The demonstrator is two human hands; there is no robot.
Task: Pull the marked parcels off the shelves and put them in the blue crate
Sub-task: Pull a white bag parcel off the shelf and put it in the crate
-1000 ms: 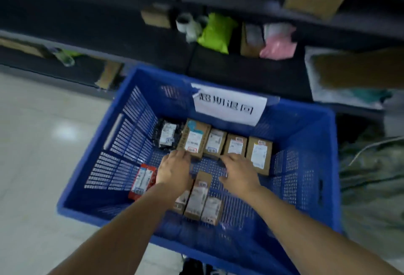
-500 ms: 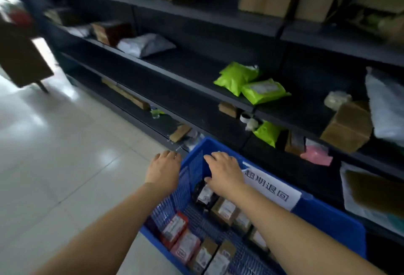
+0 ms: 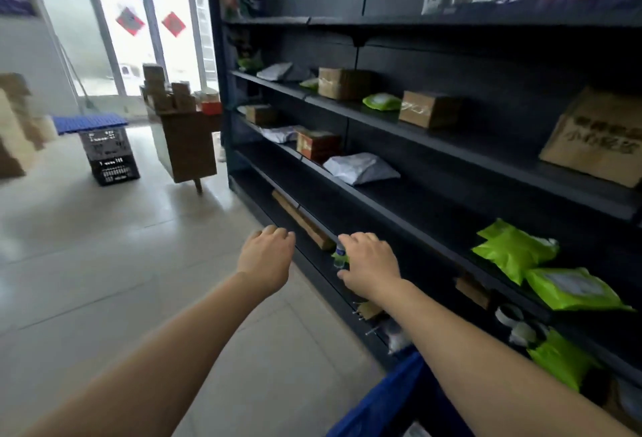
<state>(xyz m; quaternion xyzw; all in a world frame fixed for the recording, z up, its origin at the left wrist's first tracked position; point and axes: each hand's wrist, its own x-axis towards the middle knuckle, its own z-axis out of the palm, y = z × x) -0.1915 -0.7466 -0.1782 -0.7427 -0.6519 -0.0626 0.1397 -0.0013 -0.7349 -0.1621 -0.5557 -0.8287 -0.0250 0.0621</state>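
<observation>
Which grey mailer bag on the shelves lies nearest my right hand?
The grey bag just right of the reddish box, closest to your right hand; the other two bags lie farther down the aisle.

Parcel depot or shop storeroom — dark shelves (image 3: 434, 144) of cardboard boxes (image 3: 429, 109), mailer bags (image 3: 361, 168), stacked crates (image 3: 110, 155)

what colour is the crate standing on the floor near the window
Black crate, with a blue slatted panel on top; the head view shows it.
</observation>
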